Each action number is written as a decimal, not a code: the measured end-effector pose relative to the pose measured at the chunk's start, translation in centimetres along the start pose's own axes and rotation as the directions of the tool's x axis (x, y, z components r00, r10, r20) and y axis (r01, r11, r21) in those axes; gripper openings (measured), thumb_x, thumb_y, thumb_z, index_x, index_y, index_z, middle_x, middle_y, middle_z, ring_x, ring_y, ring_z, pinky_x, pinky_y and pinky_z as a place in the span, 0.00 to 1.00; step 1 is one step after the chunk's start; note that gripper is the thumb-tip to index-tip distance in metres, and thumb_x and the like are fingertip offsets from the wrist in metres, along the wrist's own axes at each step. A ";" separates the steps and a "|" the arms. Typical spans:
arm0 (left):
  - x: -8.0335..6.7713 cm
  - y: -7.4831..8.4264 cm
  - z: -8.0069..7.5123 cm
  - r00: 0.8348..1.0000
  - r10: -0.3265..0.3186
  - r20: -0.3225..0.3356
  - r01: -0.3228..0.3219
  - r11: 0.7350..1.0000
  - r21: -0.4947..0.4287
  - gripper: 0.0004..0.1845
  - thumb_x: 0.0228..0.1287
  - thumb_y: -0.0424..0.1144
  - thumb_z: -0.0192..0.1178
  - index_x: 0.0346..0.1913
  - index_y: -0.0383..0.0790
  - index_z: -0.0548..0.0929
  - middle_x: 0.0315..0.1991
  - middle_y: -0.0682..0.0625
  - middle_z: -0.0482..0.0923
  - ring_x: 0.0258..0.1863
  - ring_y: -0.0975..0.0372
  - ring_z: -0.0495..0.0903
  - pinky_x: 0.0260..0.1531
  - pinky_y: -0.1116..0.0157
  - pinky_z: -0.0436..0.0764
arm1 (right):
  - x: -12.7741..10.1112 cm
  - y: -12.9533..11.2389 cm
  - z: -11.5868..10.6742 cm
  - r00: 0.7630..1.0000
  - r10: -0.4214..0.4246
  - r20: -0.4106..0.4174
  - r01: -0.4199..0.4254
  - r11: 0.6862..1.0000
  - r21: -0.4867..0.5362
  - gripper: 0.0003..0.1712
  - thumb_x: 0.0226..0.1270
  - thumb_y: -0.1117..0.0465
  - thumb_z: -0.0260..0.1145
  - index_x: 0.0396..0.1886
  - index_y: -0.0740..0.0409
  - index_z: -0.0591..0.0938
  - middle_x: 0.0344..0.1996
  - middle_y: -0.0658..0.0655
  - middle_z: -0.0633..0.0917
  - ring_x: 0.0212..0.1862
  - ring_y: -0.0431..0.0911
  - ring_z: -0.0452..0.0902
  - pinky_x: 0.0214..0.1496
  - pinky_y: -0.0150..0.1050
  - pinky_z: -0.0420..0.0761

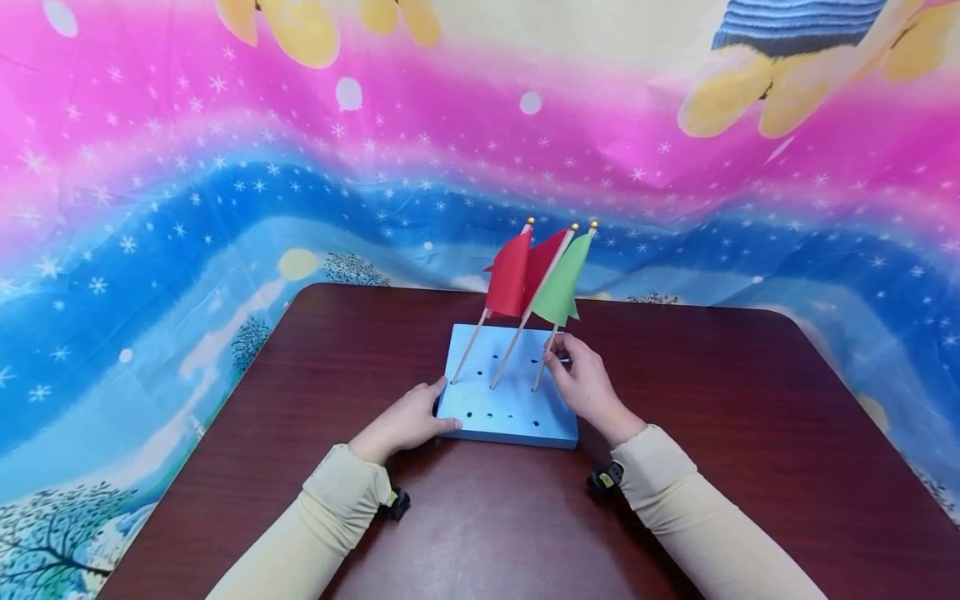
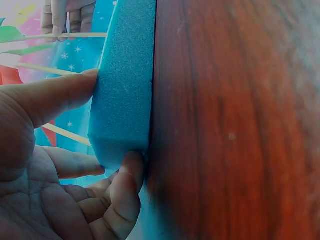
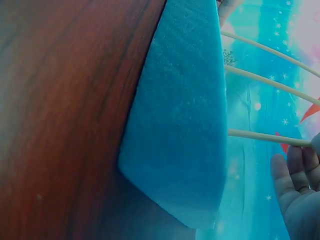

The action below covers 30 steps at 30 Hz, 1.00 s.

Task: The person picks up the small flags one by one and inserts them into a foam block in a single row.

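Note:
A light blue foam board (image 1: pixel 555 408) with several small holes lies on the table. Three small paper flags stand in it on thin wooden sticks with gold ball tips, leaning to the right in the head view. On the left is a red flag (image 1: pixel 508 275), in the middle a second red flag (image 1: pixel 542 262), on the right a green flag (image 1: pixel 561 279). My left hand (image 1: pixel 405 421) holds the board's left side, thumb on its top, fingers against its side. My right hand (image 1: pixel 585 379) pinches the green flag's stick (image 3: pixel 260 135) between thumb and fingers, above the board.
The dark reddish-brown wooden table (image 1: pixel 360 342) reaches out around the board, its far corners rounded. Behind it hangs a pink and blue backdrop cloth (image 1: pixel 247 192) with snowflakes and trees. Black wrist devices sit under both cuffs, one device (image 1: pixel 393 504) at the left.

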<state>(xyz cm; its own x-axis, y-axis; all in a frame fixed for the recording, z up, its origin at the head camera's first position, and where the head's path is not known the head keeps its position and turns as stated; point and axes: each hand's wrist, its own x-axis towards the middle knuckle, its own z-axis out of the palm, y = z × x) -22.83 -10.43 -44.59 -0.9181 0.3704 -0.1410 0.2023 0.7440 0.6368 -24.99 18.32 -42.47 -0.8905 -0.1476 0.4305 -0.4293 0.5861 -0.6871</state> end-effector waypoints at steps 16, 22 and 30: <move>0.0 0.3 0.1 1.000 -0.005 -0.001 0.005 1.000 0.010 0.46 0.68 0.46 0.69 0.79 0.26 0.59 0.72 0.28 0.66 0.74 0.41 0.63 0.69 0.47 0.67 | -0.6 0.0 -1.1 0.996 0.078 0.043 -0.079 0.997 0.027 0.09 0.74 0.68 0.64 0.50 0.67 0.80 0.42 0.62 0.83 0.44 0.54 0.79 0.48 0.51 0.82; 0.0 0.1 0.2 1.000 -0.001 -0.009 0.001 1.000 0.019 0.46 0.67 0.46 0.70 0.78 0.25 0.60 0.71 0.28 0.67 0.73 0.41 0.64 0.68 0.47 0.68 | -0.8 0.5 -1.6 0.995 0.075 0.068 -0.075 0.997 0.003 0.11 0.73 0.67 0.64 0.51 0.67 0.80 0.42 0.61 0.82 0.44 0.54 0.79 0.49 0.56 0.81; 0.0 0.2 0.1 1.000 -0.004 -0.011 0.004 1.000 0.028 0.47 0.66 0.46 0.71 0.78 0.25 0.60 0.70 0.27 0.67 0.72 0.41 0.65 0.67 0.47 0.68 | -1.1 1.2 -2.9 0.990 0.081 0.113 -0.076 0.996 -0.046 0.13 0.74 0.67 0.64 0.53 0.69 0.80 0.44 0.61 0.82 0.47 0.55 0.78 0.50 0.55 0.79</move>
<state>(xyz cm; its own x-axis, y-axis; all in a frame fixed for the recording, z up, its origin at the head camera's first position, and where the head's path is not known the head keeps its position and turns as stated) -22.76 -10.22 -44.55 -0.9224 0.3617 -0.1354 0.2082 0.7610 0.6144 -24.07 21.49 -42.15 -0.9336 -0.1890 0.3044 -0.3530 0.6313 -0.6906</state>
